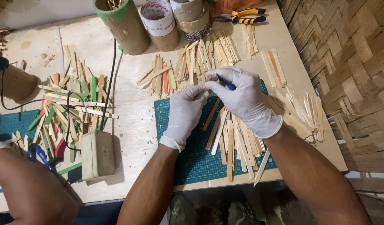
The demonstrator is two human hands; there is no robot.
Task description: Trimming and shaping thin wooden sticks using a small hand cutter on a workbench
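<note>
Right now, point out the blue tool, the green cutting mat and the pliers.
blue tool (228, 86), head view, blue tip showing below the right hand
green cutting mat (196, 160), head view, bare middle
pliers (247, 16), head view, yellow-black handles

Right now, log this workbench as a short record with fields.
left hand: gloved left hand pinches a wooden stick at its end
right hand: gloved right hand grips a blue-handled tool against that stick
surface: green cutting mat on a plywood table
on mat: loose plain sticks
left of mat: coloured stick pile, beige box
back edge: tape rolls, cardboard tube, pliers
nearby: another person's arm
</note>
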